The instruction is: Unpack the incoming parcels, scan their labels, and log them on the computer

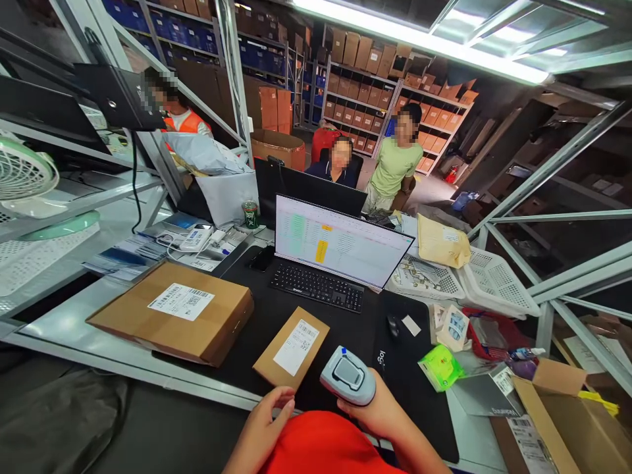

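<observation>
My right hand (378, 411) grips a grey handheld barcode scanner (348, 375), its head turned toward a small flat cardboard parcel (292, 347) with a white label on the black desk mat. My left hand (271, 408) rests at the near desk edge, fingers curled loosely, just below that parcel's near corner and holding nothing. A larger labelled cardboard box (172, 319) lies to the left.
Behind the parcels stand a black keyboard (316, 286) and a monitor (340, 240) showing a spreadsheet, with a mouse (393, 325) to the right. White baskets (486, 280), padded mailers and an open carton (557, 421) crowd the right. A fan (24, 174) stands left. Three people are beyond the desk.
</observation>
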Demonstrator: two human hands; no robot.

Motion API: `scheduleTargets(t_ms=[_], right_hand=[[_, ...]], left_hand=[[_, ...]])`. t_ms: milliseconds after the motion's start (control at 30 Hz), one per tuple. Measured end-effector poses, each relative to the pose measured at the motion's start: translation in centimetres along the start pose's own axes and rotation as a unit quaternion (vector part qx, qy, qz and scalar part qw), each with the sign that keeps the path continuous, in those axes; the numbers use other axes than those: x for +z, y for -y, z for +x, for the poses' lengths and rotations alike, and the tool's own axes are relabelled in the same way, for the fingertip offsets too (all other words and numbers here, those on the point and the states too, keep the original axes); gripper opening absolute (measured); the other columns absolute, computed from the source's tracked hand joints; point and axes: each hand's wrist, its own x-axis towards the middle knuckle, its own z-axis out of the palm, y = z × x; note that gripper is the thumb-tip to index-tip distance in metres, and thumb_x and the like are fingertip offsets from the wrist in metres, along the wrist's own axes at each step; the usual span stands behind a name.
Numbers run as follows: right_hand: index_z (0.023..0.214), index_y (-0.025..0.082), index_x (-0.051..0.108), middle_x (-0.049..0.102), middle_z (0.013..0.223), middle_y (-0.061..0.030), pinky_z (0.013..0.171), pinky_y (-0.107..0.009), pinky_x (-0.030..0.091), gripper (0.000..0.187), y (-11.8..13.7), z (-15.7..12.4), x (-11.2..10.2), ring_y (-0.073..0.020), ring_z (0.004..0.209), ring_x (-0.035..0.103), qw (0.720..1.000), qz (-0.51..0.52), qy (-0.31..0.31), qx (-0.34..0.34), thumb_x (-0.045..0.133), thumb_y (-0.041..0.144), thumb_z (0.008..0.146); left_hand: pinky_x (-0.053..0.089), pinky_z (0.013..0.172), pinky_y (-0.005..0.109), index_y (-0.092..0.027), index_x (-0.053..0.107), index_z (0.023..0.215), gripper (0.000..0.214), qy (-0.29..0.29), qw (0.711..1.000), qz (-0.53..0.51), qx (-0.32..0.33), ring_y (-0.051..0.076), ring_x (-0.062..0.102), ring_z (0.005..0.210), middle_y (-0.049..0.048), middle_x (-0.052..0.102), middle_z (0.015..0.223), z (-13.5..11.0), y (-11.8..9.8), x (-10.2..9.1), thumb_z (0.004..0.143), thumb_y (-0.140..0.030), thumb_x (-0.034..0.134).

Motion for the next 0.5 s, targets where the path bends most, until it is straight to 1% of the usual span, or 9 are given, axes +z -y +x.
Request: scheduleTargets(t_ms=[133, 333, 500], right_hand=[[0.095, 0.016, 0.076, 0.079, 0.098, -0.0081, 0.084, -0.036, 0.056, 0.031, 0.0, 0.1, 0.1, -0.0249, 0.089, 0.070, 1.000, -0.007, 0.001, -0.017, 0.076, 0.026, 0.066], [0.098, 0.015, 0.076, 0.080, 0.100, -0.0087, 0.083, -0.035, 0.056, 0.037, -0.9, 0.3, 0.3, -0.0265, 0.089, 0.072, 0.999, -0.028, -0.010, -0.019, 0.078, 0.023, 0.062], [0.100, 0.014, 0.076, 0.080, 0.103, -0.0099, 0.085, -0.037, 0.056, 0.037, -0.9, 0.4, 0.2, -0.0284, 0.094, 0.073, 1.000, -0.018, -0.001, -0.013, 0.077, 0.023, 0.064]], left_hand=[[0.056, 0.101, 0.041, -0.022, 0.073, 0.107, 0.060, -0.004, 1.000, 0.004, 0.008, 0.029, 0.073, 0.109, 0.0124, 0.078, 0.114, 0.4, -0.6, 0.3, 0.077, -0.072, 0.057], [0.056, 0.101, 0.041, -0.022, 0.075, 0.106, 0.060, 0.013, 1.000, 0.009, 0.025, 0.028, 0.073, 0.108, 0.0121, 0.079, 0.113, 0.7, -1.9, 0.4, 0.079, -0.073, 0.056], [0.058, 0.097, 0.042, -0.022, 0.075, 0.106, 0.059, -0.011, 0.999, 0.022, 0.035, 0.029, 0.073, 0.107, 0.0119, 0.079, 0.113, 1.0, -2.7, 0.1, 0.080, -0.072, 0.056]])
